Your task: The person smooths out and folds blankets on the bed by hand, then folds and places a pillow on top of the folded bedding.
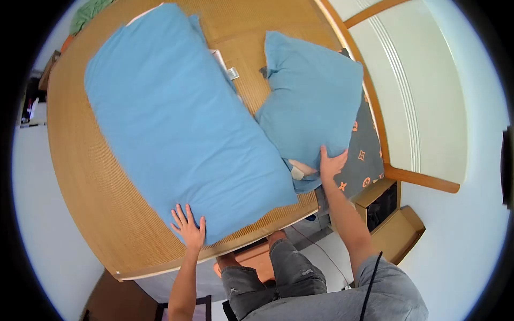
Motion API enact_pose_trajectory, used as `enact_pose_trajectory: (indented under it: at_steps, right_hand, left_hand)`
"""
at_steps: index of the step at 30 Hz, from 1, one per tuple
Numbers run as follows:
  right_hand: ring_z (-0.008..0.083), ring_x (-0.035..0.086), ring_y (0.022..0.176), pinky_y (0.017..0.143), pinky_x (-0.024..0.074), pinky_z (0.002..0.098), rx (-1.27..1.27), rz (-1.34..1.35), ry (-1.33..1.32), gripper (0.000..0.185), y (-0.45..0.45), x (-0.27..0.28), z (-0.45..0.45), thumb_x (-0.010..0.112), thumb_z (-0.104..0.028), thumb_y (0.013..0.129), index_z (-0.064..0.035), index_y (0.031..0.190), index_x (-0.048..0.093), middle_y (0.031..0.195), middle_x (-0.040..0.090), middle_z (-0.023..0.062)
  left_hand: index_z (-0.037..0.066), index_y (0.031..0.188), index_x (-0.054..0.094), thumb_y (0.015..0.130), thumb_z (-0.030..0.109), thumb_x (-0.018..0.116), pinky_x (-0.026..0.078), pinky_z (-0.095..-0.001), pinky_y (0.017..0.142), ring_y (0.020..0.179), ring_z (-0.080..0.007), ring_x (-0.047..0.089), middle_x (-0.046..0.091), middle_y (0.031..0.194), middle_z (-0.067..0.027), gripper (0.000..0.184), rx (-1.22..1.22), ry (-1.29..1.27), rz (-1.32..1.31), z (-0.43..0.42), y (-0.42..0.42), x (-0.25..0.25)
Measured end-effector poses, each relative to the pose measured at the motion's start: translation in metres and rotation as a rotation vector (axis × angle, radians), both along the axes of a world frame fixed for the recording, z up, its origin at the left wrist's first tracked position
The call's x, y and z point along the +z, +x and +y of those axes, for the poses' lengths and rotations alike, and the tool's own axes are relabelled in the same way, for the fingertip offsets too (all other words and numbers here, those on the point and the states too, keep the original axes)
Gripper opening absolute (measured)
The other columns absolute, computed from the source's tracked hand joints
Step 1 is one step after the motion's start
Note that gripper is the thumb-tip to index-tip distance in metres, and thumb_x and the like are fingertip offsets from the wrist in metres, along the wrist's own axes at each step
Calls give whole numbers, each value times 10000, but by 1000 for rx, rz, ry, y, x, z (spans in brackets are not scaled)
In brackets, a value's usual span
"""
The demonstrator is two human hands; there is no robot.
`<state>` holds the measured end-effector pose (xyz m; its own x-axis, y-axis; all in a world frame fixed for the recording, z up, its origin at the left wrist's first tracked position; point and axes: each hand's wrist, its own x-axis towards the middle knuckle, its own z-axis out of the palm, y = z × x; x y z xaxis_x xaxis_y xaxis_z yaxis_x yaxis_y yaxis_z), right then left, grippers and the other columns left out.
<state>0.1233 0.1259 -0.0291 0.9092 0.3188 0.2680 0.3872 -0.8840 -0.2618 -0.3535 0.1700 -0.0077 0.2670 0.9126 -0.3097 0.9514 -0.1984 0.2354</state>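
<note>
A folded blue quilt (176,123) lies flat across the woven bed mat. My left hand (190,227) rests on its near left corner, palm down with fingers spread. To the right is a pillow in a blue case (316,101), touching the quilt's right edge. My right hand (332,163) is against the pillow's near end, thumb and fingers apart; some fingers are hard to make out. At that end the case gapes and a pale inner part (302,167) shows. Under the pillow lies a dark grey cloth with orange motifs (362,155).
The bed's woven mat (80,160) surrounds the quilt. A wooden-framed headboard (383,123) stands along the right. Beside the near right corner is an open cardboard box (396,230). A white tag (232,73) sticks out between quilt and pillow. Below, an orange item (257,260) is by my legs.
</note>
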Motion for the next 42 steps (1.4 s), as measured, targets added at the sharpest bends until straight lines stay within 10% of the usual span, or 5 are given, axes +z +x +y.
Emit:
enact_pose_trajectory:
  at_steps: [9, 21, 30, 35, 42]
  right_hand:
    - [248, 536, 1022, 848, 439, 368, -21, 1236, 494, 637, 74, 47, 0, 758, -244, 677, 28, 1176, 468, 1128, 548, 154]
    - [224, 605, 836, 751, 477, 329, 647, 716, 552, 418, 53, 269, 67, 703, -179, 717, 33, 1041, 544, 937, 625, 136]
    - [332, 576, 772, 654, 462, 428, 1182, 451, -39, 438, -131, 352, 61, 656, -246, 685, 4, 987, 459, 873, 550, 179]
    - [348, 458, 1068, 880, 380, 412, 1361, 1143, 142, 508, -254, 295, 90, 553, -163, 779, -19, 1235, 382, 1112, 480, 222]
    - [298, 296, 1233, 977, 250, 453, 1673, 728, -219, 608, -286, 162, 51, 568, -191, 740, -87, 1302, 361, 1286, 370, 145]
  left_hand:
    - [91, 1389, 205, 772, 298, 473, 73, -637, 972, 1334, -378, -4, 43, 1460, -162, 704, 147, -97, 106, 2, 24, -2]
    - [83, 1363, 272, 726, 272, 588, 296, -488, 968, 1294, -407, 157, 107, 1439, -188, 736, 144, -194, 89, 20, 42, 8]
    - [74, 1354, 283, 843, 482, 498, 309, -392, 998, 1259, -268, 301, 263, 1405, -124, 688, 339, -694, -1397, 75, 222, 150]
    - [51, 1343, 288, 833, 486, 511, 320, -388, 994, 1227, -265, 346, 313, 1372, -130, 707, 713, -794, -1766, 94, 116, 133]
    - [18, 1328, 296, 820, 492, 530, 336, -383, 987, 1182, -260, 408, 382, 1327, -139, 734, 983, -919, -1978, 89, -34, 67]
